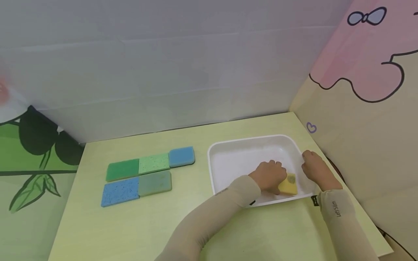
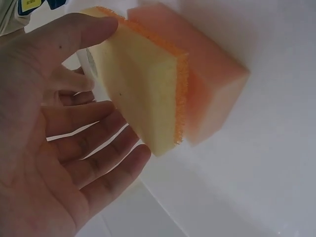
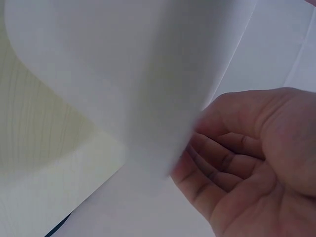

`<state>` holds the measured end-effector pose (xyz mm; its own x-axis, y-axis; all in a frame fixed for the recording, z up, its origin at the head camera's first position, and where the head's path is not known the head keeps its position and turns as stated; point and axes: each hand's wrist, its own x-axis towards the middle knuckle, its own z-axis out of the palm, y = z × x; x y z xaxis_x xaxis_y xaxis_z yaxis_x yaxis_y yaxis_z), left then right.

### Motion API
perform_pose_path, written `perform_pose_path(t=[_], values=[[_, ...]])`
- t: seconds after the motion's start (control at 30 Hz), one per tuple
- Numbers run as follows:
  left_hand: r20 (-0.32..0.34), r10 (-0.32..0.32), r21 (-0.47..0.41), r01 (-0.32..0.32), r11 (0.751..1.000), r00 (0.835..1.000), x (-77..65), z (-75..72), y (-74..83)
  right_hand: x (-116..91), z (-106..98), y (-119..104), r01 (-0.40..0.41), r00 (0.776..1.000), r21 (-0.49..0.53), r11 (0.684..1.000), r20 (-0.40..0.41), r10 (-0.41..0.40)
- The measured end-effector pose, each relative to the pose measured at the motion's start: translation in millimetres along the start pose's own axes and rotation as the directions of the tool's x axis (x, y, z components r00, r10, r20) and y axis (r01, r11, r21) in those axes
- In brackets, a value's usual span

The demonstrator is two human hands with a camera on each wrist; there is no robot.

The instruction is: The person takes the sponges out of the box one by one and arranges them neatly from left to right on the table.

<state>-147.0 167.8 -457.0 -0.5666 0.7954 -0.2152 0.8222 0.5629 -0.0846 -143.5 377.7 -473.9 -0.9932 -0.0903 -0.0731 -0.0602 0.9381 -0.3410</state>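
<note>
My left hand [image 1: 269, 175] is inside the white tray [image 1: 228, 159], its thumb and fingertips at opposite edges of a yellow sponge [image 1: 288, 185] with an orange rough layer. In the left wrist view this yellow sponge [image 2: 138, 84] slants between the thumb and the fingers. A pink sponge [image 2: 217, 84] lies right behind it against the white tray surface; the left hand hides it in the head view. My right hand [image 1: 316, 168] grips the tray's right rim. In the right wrist view, thumb and curled fingers of the right hand [image 3: 247, 158] pinch the tray edge [image 3: 163, 128].
On the pale table [image 1: 130, 232] to the left, two rows of sponges lie edge to edge: dark green [image 1: 122, 170], light green [image 1: 154, 164] and blue [image 1: 181, 156] behind, speckled blue [image 1: 121, 191] and grey-green [image 1: 155, 183] in front. Walls stand behind and to the right.
</note>
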Motion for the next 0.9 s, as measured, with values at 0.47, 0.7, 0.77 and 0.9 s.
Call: perform_pose_path(t=[0.47, 0.7, 0.77, 0.9], values=[[-0.102, -0.075, -0.078, 0.067, 0.995, 0.992, -78.0, -23.5, -58.5, 3, 0, -5, -0.009, 1.0, -0.016, 1.0, 0.024, 0.01], [-0.152, -0.268, -0.149, 0.246, 0.958, 0.952, -142.1, -43.3, -119.8, 4, -2, -4, -0.009, 0.999, -0.011, 1.0, 0.032, 0.009], [-0.148, -0.311, -0.167, 0.286, 0.943, 0.939, -157.2, -42.4, -132.8, 4, -1, -2, -0.009, 0.999, -0.019, 1.0, 0.035, 0.009], [-0.136, -0.355, -0.192, 0.327, 0.925, 0.925, -182.2, -33.5, -151.0, 5, 1, 0, -0.007, 0.999, -0.027, 1.0, 0.038, 0.008]])
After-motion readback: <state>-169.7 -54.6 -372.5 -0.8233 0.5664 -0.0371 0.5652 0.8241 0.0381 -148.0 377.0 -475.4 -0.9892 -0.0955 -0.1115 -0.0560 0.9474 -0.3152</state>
